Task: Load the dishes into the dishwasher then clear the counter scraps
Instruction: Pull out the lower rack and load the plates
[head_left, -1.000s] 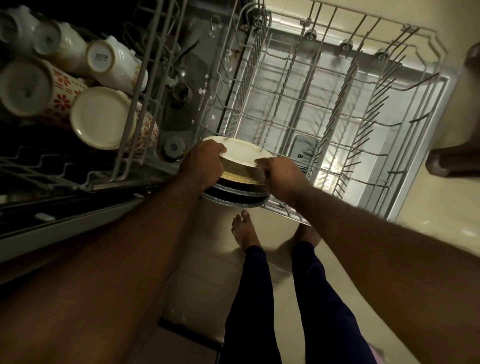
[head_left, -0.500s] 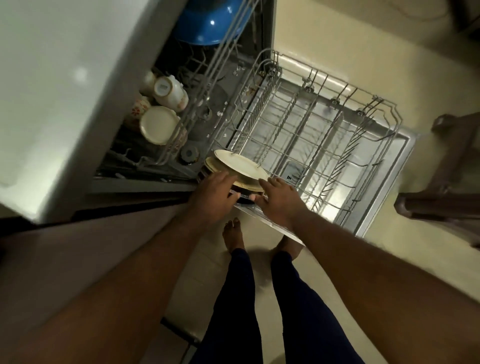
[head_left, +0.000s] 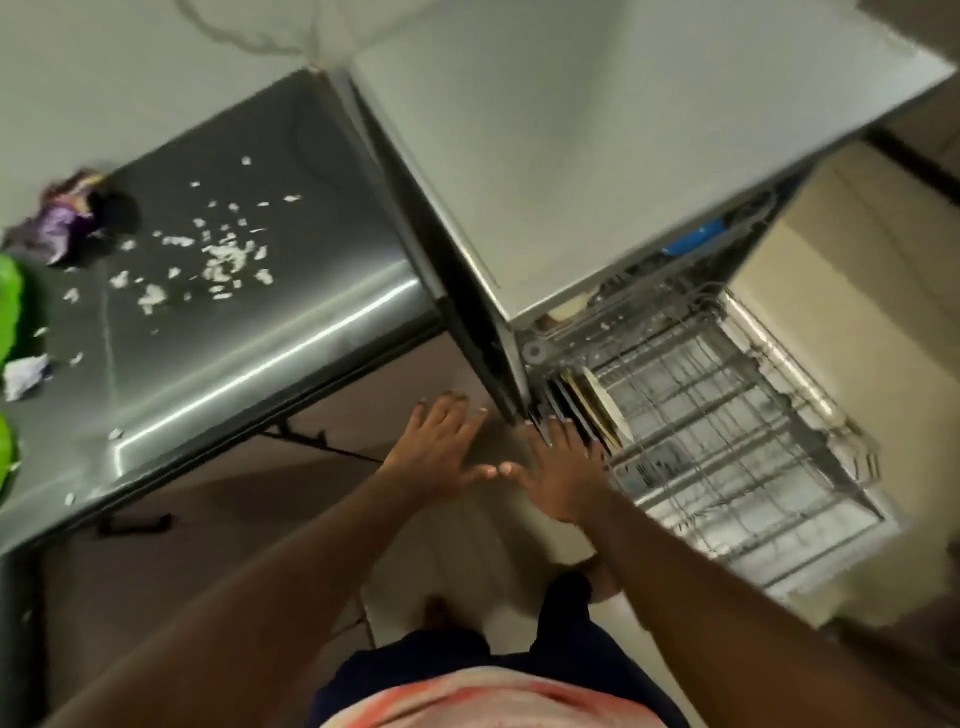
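Several plates (head_left: 592, 402) stand on edge at the near left corner of the pulled-out lower dishwasher rack (head_left: 737, 436). My left hand (head_left: 441, 447) hovers with fingers spread just left of the rack, holding nothing. My right hand (head_left: 558, 470) is also spread flat, its fingertips close to the plates' edges; contact is unclear. White scraps (head_left: 218, 254) lie scattered on the steel counter (head_left: 249, 332) at the left. The frame is blurred.
The dishwasher's white top (head_left: 597, 156) fills the upper middle; a blue bowl (head_left: 693, 241) shows in the upper rack. A crumpled purple wrapper (head_left: 57, 221), a white paper ball (head_left: 26, 374) and something green (head_left: 8, 306) sit at the counter's left. My feet stand on the tiled floor.
Both hands have let go of the plate stack, which now stands on edge in the rack. The hands drew back and spread out. The view rose and swung left to show the counter.
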